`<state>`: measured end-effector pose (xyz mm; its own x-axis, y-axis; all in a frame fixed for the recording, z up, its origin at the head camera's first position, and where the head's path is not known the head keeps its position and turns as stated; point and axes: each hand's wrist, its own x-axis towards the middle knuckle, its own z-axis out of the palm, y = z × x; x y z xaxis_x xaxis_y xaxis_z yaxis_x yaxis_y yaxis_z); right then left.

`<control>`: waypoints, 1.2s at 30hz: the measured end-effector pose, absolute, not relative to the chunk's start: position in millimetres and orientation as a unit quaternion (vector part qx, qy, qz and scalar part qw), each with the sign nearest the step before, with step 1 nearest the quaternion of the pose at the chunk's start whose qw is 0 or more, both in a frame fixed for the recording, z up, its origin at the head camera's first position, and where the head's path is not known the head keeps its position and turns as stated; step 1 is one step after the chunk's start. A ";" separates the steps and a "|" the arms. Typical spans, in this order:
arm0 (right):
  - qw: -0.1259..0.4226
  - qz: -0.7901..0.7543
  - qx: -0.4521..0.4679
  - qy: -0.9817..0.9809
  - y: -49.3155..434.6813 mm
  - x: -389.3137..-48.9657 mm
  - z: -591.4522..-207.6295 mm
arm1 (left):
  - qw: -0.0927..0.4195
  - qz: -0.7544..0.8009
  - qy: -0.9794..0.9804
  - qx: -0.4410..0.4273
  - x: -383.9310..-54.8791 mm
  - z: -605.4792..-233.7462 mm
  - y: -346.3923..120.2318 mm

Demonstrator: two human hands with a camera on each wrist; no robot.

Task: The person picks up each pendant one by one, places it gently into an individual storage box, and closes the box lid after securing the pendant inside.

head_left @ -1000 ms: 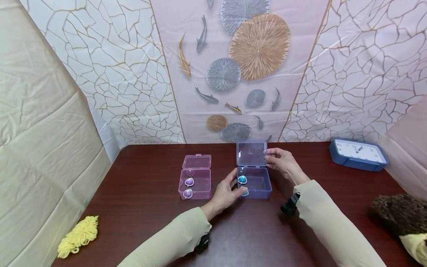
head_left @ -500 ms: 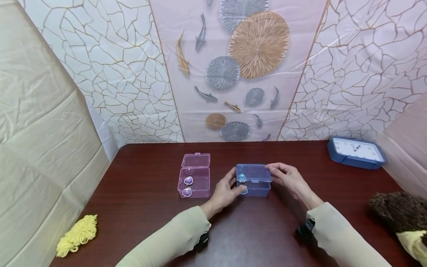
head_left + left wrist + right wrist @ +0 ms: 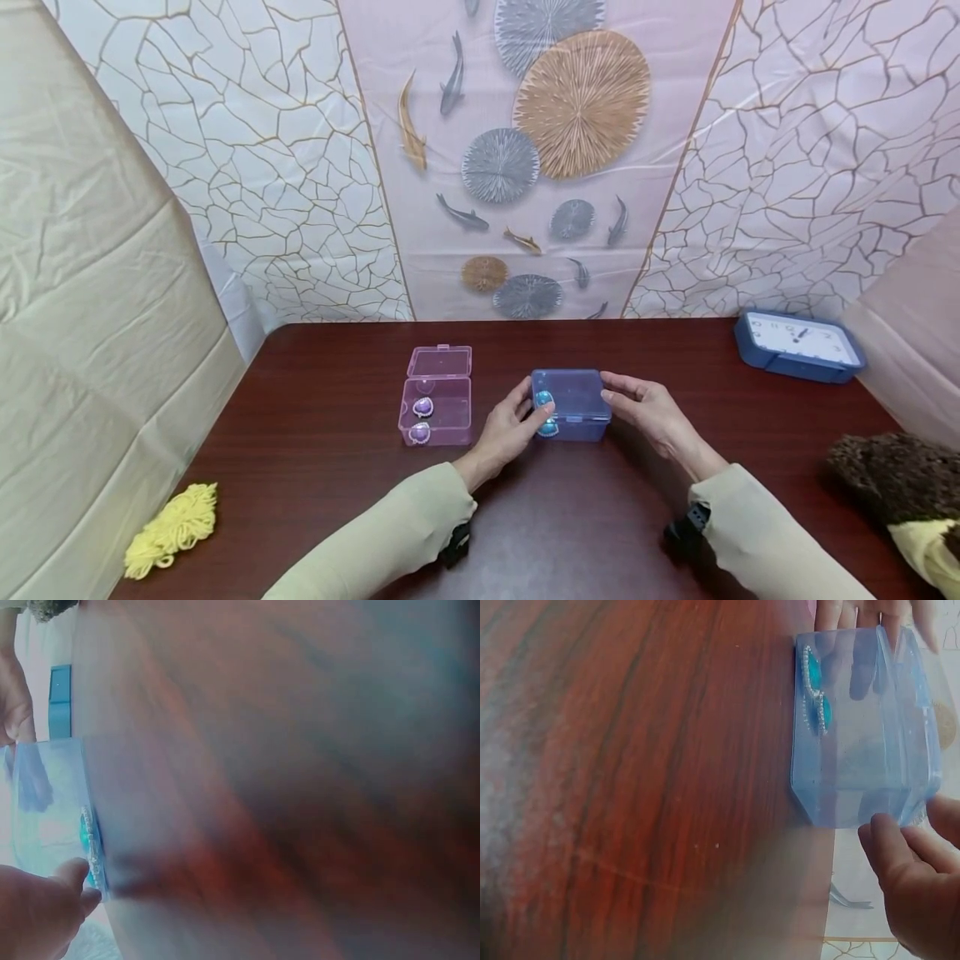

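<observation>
A see-through blue plastic box (image 3: 576, 392) stands on the table with its hinged lid lowered over it; the right wrist view shows a narrow gap at the lid's rim. Inside, against the left wall, are two teal gems with beaded silver edges (image 3: 815, 671). My left hand (image 3: 504, 433) grips the box's left end, thumb at the front corner. At the opposite end my right hand (image 3: 658, 418) holds the lid's edge and side wall between thumb and fingers. To the left, a pink plastic box (image 3: 453, 417) has its lid raised and holds two purple gems (image 3: 423, 407).
A blue clock (image 3: 799, 343) lies at the back right of the table (image 3: 337, 500). Yellow yarn (image 3: 172, 529) is at the left edge, and a brown fuzzy item (image 3: 896, 475) at the right. A patterned cloth (image 3: 498, 167) hangs behind.
The blue box's lid has swung from upright down over the box. My right hand came down and forward with it; my left hand has stayed on the box's left end.
</observation>
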<state>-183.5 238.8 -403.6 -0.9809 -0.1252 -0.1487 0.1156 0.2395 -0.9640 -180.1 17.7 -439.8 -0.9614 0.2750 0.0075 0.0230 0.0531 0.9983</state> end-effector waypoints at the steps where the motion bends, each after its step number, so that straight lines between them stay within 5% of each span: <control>1: 0.098 -0.614 -0.002 0.783 238.4 -184.2 -403.7 | 0.088 0.677 0.723 0.105 -180.5 -440.1 18.3; 31: 0.085 -0.629 0.016 0.773 239.3 -189.4 -410.0 | 0.056 0.560 0.821 0.100 -189.4 -420.0 33.3; 36: 0.022 -0.660 0.033 0.750 234.3 -191.1 -394.6 | 0.029 0.504 0.848 0.162 -183.8 -389.2 15.1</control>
<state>-191.1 234.3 -394.6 -0.9969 0.0192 -0.0767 0.0785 0.1267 -0.9888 -183.8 15.1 -389.2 -0.9458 0.3041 0.1140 0.2455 0.4398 0.8639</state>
